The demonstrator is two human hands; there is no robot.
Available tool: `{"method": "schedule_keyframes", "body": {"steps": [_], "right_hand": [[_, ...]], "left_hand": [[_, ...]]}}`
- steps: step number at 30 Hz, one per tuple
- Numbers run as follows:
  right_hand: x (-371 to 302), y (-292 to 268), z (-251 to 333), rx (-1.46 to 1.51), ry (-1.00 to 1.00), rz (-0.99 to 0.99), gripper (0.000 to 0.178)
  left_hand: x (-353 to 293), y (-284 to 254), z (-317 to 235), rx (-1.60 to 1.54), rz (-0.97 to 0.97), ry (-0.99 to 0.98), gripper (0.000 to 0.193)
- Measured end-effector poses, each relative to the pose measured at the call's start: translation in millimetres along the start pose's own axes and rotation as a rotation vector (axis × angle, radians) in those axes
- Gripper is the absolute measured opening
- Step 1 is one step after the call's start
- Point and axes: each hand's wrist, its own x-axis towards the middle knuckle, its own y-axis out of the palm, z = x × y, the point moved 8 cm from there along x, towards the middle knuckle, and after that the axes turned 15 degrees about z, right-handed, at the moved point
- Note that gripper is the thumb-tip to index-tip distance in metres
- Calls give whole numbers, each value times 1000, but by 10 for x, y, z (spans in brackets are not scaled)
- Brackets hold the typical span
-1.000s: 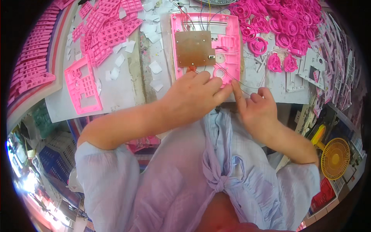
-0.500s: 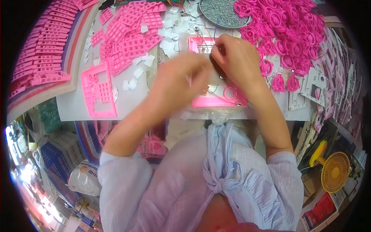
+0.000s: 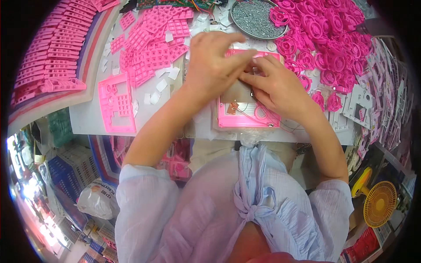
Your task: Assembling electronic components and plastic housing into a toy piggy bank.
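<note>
A pink plastic casing lies in front of me at the table's near edge, with thin wires and a brownish-grey flat piece inside it. Over its upper left part is my left hand, its fingers apart and one reaching toward the right hand. My right hand rests over the right side of the casing, fingertips pinched together. Whatever lies between those fingertips is hidden. A thin wire trails out at the casing's lower right.
Left of my hands lie a pink frame, pink grid-like keypad pieces and white paper squares. Farther off stand a round tray of small screws and a heap of pink ring parts. White panels are stacked at right.
My left hand has moved up and right, closer to the right hand, and its fingers have spread. The right hand has shifted slightly down over the casing. The whole view has moved a little.
</note>
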Motion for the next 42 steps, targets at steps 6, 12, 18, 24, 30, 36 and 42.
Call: {"method": "schedule_keyframes", "body": {"steps": [6,12,18,24,30,36,42], "right_hand": [[-158,-316,-288,90,217,-292,27],[255,-266,-224,5,63,-248,37],[299,-199,-329,-90,55,-130,19],[212,-256,-80,-276,122,-85,12],[149,-126,-55,-309,218,144,10],[-75,-47,130,-116,235,170,11],[-326,-71,67,15,381,-84,13]], "left_hand": [[-23,136,19,95,102,-110,31],[99,107,170,223,301,-134,24],[231,6,297,250,472,-86,16],[400,3,68,-172,323,90,17],[275,260,288,-594,527,-332,17],[202,290,228,-521,416,-221,14],[202,283,164,-384,398,-261,12]]}}
